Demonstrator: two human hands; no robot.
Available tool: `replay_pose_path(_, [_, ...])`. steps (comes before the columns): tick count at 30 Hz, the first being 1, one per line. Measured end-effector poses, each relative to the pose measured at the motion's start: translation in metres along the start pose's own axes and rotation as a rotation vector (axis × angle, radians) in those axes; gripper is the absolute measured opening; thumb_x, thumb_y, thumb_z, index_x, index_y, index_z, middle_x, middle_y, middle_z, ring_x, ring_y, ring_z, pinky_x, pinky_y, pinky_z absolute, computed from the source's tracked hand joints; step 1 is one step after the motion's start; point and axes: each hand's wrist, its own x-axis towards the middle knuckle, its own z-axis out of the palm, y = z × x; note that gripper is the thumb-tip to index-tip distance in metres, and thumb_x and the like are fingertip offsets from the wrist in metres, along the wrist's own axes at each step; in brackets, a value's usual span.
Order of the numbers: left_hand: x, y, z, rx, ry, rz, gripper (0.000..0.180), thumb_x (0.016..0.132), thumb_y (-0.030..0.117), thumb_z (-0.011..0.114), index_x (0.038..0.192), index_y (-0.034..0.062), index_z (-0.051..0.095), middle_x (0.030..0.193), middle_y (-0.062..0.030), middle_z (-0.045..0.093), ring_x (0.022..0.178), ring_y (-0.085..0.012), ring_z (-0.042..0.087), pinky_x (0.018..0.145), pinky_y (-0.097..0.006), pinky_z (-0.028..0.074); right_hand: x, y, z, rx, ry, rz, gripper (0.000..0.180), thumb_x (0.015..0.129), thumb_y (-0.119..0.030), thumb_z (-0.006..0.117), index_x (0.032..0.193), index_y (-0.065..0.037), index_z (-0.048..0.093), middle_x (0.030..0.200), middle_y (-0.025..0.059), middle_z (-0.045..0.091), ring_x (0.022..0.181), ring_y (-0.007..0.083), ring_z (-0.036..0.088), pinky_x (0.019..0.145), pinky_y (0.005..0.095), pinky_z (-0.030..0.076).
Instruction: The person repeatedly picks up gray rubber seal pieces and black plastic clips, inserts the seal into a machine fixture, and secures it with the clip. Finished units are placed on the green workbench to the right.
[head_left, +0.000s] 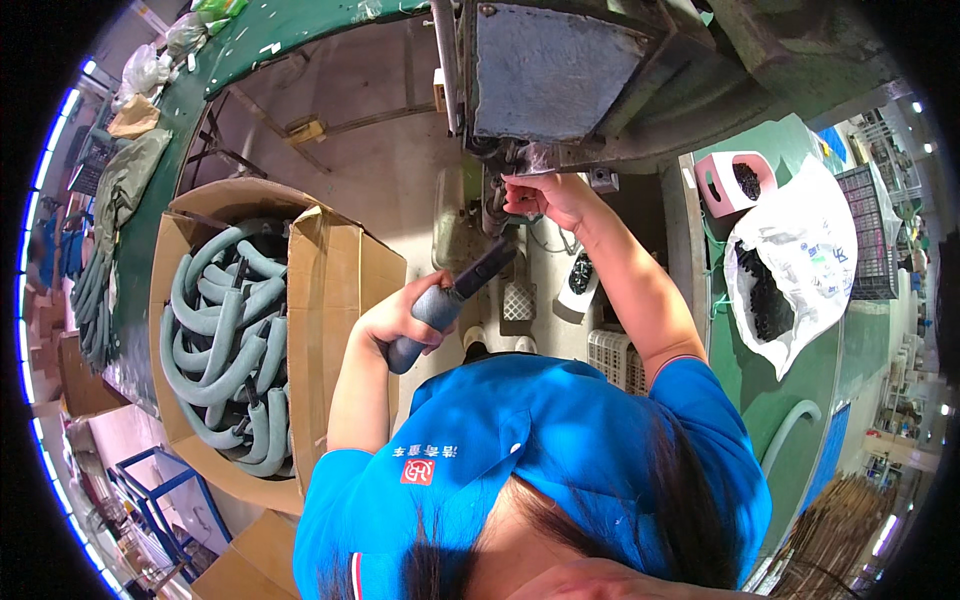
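Observation:
My left hand is wrapped round a grey foam-covered tube. From the tube's upper end a flat black piece sticks out, slanting up toward the machine. My right hand is raised to the underside of a heavy, worn machine, its fingers bent together beside the metal tooling. Whatever those fingertips may hold is too small and partly hidden. A short gap separates the black piece from my right hand.
On the left, an open cardboard box holds several curved grey foam tubes. A white bag of black parts and a pink-and-white bin stand on the green table at right. Below the machine are a foot pedal and a white container.

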Motion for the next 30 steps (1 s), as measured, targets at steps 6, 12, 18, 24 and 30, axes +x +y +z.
replay_pose_path(6, [0.000, -0.001, 0.004, 0.008, 0.023, -0.008, 0.063, 0.053, -0.001, 0.067, 0.108, 0.0055, 0.038, 0.079, -0.0118, 0.056, 0.056, -0.0188, 0.056, 0.044, -0.031, 0.046, 0.020, 0.026, -0.036, 0.251, 0.047, -0.085, 0.013, 0.088, -0.018, 0.059, 0.081, -0.007, 0.058, 0.072, 0.0014, 0.055, 0.060, 0.0105, 0.052, 0.060, 0.0303, 0.052])
replay_pose_path(12, [0.035, 0.025, 0.012, 0.045, 0.120, -0.004, 0.056, 0.060, 0.001, 0.067, 0.109, 0.0069, 0.042, 0.076, -0.0086, 0.056, 0.055, -0.0175, 0.056, 0.046, -0.030, 0.045, -0.011, 0.027, 0.000, 0.069, 0.295, -0.183, 0.014, 0.084, -0.024, 0.064, 0.083, -0.013, 0.056, 0.069, -0.0025, 0.053, 0.060, 0.0079, 0.049, 0.058, 0.0239, 0.044])
replay_pose_path(18, [0.077, 0.063, 0.002, 0.205, 0.172, 0.049, 0.054, 0.064, 0.000, 0.066, 0.112, 0.0068, 0.044, 0.079, -0.0078, 0.056, 0.057, -0.0165, 0.056, 0.048, -0.029, 0.045, 0.046, 0.029, -0.017, 0.371, 0.284, -0.348, 0.004, 0.089, -0.010, 0.057, 0.090, -0.006, 0.056, 0.083, 0.0042, 0.058, 0.073, 0.0152, 0.057, 0.066, 0.0293, 0.049])
replay_pose_path(24, [0.088, 0.072, -0.018, 0.193, 0.129, 0.078, 0.069, 0.063, -0.005, 0.065, 0.126, 0.0043, 0.037, 0.079, -0.0100, 0.055, 0.055, -0.0182, 0.055, 0.048, -0.029, 0.044, 0.064, 0.024, -0.019, 0.165, 0.178, -0.490, 0.013, 0.093, -0.008, 0.048, 0.103, -0.004, 0.056, 0.096, 0.0096, 0.059, 0.086, 0.0213, 0.058, 0.078, 0.0334, 0.050])
replay_pose_path(30, [0.100, 0.063, -0.024, -0.028, 0.049, 0.108, 0.054, 0.062, 0.000, 0.065, 0.113, 0.0049, 0.046, 0.080, -0.0109, 0.056, 0.055, -0.0191, 0.055, 0.046, -0.030, 0.045, 0.052, 0.001, -0.017, -0.232, 0.262, -0.581, 0.017, 0.093, -0.013, 0.049, 0.104, -0.004, 0.057, 0.098, 0.0117, 0.060, 0.088, 0.0228, 0.058, 0.080, 0.0355, 0.049])
